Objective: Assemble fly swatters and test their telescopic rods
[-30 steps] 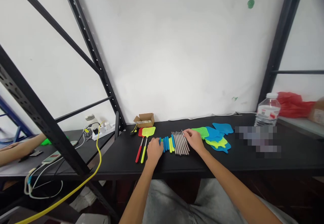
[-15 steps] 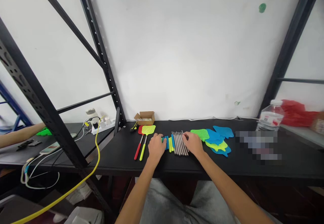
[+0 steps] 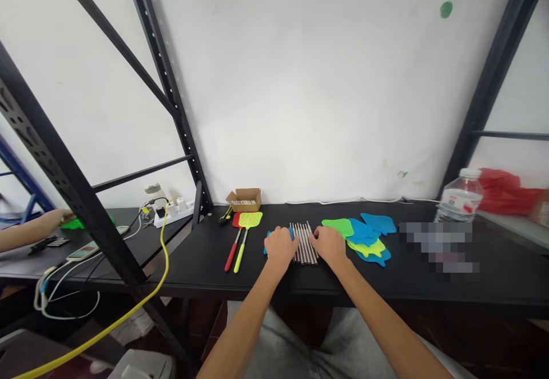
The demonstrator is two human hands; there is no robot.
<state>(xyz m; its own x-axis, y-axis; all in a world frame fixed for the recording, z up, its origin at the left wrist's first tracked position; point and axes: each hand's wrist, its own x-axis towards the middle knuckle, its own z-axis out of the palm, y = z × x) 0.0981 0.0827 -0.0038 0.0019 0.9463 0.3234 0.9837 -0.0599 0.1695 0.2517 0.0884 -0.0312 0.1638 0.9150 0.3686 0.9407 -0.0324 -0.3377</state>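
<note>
Slim metal rods [image 3: 305, 244] lie side by side on the black surface [image 3: 412, 276], in the gap between a person's two hands. The left hand [image 3: 281, 246], back uppermost and fingers bent, covers most of the blue handles [image 3: 266, 243], which show past its outer side; its thumb lies along the rods' left edge. The right hand [image 3: 329, 243] rests at their right edge, fingers curled, thumb and forefinger beside the outermost rod. From where I stand, I cannot tell whether either hand pinches anything or merely presses from the side. Just beyond the right hand, flat swatter heads in green [image 3: 337, 228], blue and yellow overlap. Left of the left hand, apart from it, lie a red swatter [image 3: 230, 257] and a yellow swatter [image 3: 239, 258]; behind these stands an open cardboard box [image 3: 244, 200].
</note>
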